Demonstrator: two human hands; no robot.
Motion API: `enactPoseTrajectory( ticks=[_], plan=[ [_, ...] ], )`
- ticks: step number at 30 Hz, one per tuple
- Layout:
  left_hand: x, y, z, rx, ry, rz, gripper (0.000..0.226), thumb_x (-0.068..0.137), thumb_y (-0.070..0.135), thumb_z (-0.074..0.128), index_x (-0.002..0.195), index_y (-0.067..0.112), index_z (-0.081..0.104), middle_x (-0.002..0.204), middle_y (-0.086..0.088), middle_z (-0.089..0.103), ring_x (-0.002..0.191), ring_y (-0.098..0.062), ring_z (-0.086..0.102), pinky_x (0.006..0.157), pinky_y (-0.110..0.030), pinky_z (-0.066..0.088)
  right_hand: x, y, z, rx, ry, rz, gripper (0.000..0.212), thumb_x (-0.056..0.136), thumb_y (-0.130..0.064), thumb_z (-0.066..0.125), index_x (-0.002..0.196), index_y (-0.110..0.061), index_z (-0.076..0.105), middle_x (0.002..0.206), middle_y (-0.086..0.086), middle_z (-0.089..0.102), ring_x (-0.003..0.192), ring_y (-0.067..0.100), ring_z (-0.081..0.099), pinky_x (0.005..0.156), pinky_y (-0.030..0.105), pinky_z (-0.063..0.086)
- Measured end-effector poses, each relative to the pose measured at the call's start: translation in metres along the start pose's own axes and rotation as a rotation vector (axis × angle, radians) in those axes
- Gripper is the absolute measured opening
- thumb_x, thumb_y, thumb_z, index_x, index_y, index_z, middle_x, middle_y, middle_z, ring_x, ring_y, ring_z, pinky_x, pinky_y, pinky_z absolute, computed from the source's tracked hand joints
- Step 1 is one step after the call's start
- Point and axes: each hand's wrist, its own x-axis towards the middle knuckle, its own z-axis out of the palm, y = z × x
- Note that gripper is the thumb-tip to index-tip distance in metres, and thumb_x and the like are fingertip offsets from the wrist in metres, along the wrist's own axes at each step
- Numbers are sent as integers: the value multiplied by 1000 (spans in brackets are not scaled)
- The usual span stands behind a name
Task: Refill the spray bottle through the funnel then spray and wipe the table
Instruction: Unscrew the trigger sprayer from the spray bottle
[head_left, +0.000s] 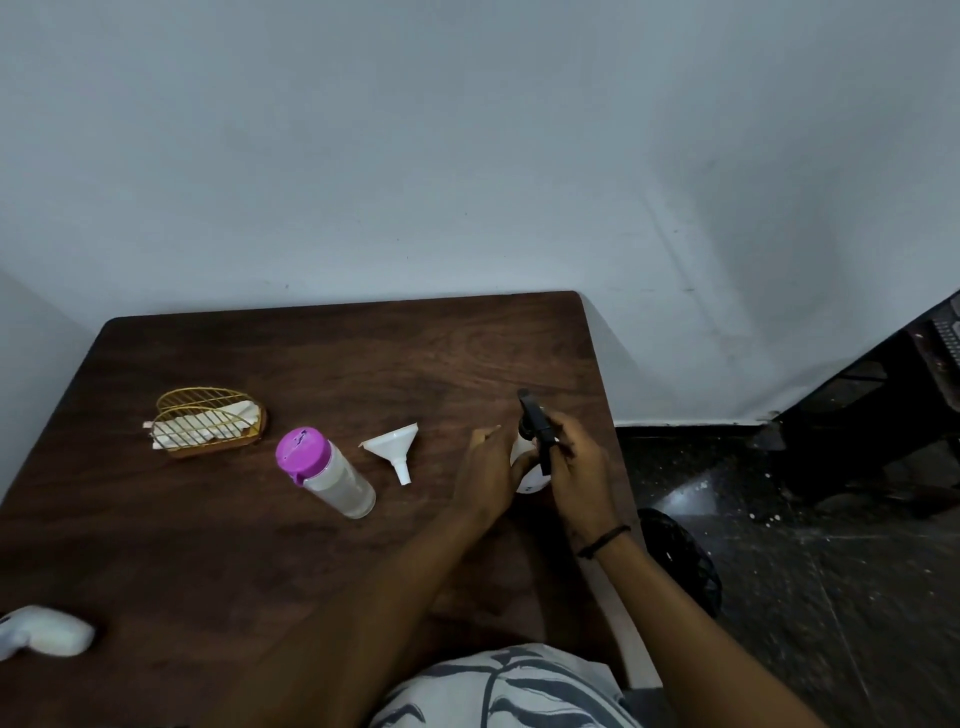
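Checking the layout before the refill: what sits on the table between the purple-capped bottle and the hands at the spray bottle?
In the head view, only the white funnel, lying on its side on the table.

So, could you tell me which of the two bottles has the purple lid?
The clear bottle standing mid-table beside the funnel; the white spray bottle in both hands has a black head.

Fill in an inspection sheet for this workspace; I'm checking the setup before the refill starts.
Surface: dark wooden table, dry as far as visible.
Job's things: spray bottle upright with black sprayer on; white funnel lying on its side; purple-capped bottle closed; napkins in a gold wire holder.
Clutter: white object at the near left edge.
Hands: left hand steadies the spray bottle; right hand grips its sprayer.
Cables: nothing seen.
Surroundings: grey wall, speckled dark floor.
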Motion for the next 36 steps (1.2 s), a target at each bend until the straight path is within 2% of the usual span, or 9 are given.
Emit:
enactPoseTrajectory(
  ticks=[4,10,15,19,23,26,28,32,36],
  plan=[
    [-1,1,-3,-17,-15,6,28,96,25,56,122,17,59,118,-4,63,119,-17,47,90,-27,42,3,3,-2,6,-17,-52,38,92,4,57,126,-13,62,126,0,64,119,13,59,98,33,52],
    [-4,4,-4,-56,-14,-2,13,95,18,57,106,24,61,107,5,60,114,-13,47,85,-24,42,14,2,3,-66,17,-90,22,82,-10,73,103,-9,66,102,1,65,96,9,62,81,32,54],
    [-2,4,-7,-13,-29,15,29,96,24,57,124,20,56,116,0,62,118,-16,47,91,-27,41,6,0,6,-41,30,-35,39,90,-2,63,126,-16,62,120,-6,67,111,6,63,94,24,52],
    [-1,0,-4,11,-27,-6,34,95,26,58,128,19,54,120,-7,61,118,-18,49,93,-31,45,3,4,7,-53,-26,16,43,93,3,55,133,-13,58,124,3,66,115,16,62,98,31,52],
    [-4,-1,-4,-40,-34,-9,13,93,22,50,99,29,59,107,4,63,110,-10,49,81,-21,42,6,-6,7,-83,-5,-25,36,85,-6,70,121,-6,64,123,6,58,109,11,58,90,17,49],
    [-3,1,-3,-3,-29,-1,12,95,20,49,92,29,57,104,7,60,107,-10,48,80,-22,40,10,-14,5,-98,60,-44,41,78,-35,65,107,-6,67,111,3,58,98,12,59,85,27,53],
    [-2,-2,-3,21,-47,7,12,95,27,47,97,30,59,105,6,63,108,-12,51,81,-24,41,10,-12,8,-94,56,-48,35,83,-26,71,114,-10,66,112,0,63,102,11,61,88,34,54],
    [-1,-3,-4,54,-58,16,27,96,34,47,119,24,56,114,5,64,111,-11,50,87,-28,46,3,-6,11,-107,29,-23,52,94,-7,60,144,-16,46,137,3,59,122,16,58,102,39,50],
    [-3,-1,-4,42,-41,11,22,97,27,50,117,20,56,113,2,63,110,-12,47,86,-30,47,1,-11,9,-161,-10,-38,48,95,-2,56,142,-12,48,130,-2,58,116,11,55,101,39,50]
  ],
)
